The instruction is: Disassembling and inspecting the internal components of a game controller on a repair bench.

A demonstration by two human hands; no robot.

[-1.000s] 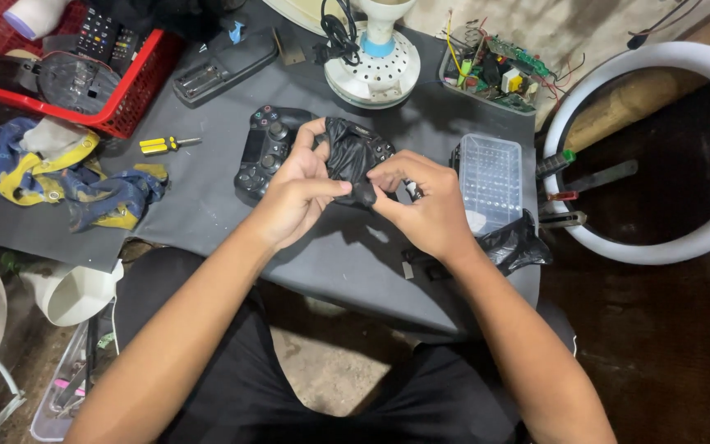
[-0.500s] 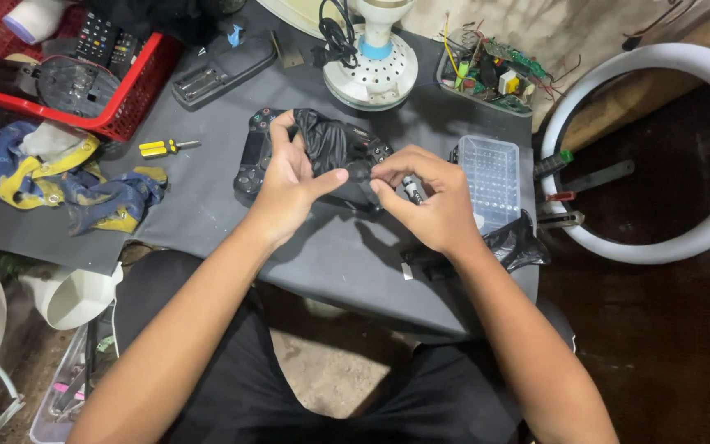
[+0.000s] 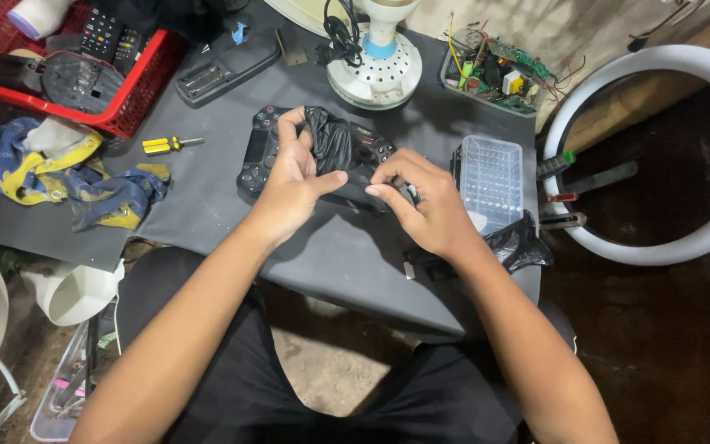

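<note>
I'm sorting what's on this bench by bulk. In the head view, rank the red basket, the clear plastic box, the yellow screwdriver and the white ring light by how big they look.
1. White ring light, partly cut off
2. Red basket, also cut off
3. Clear plastic box
4. Yellow screwdriver

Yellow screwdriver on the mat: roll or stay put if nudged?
The yellow screwdriver looks small and light, so a nudge likely shifts it easily. Its handle seems rounded, so it may roll a little. The dark mat looks soft and flat, which probably stops it soon.
</note>
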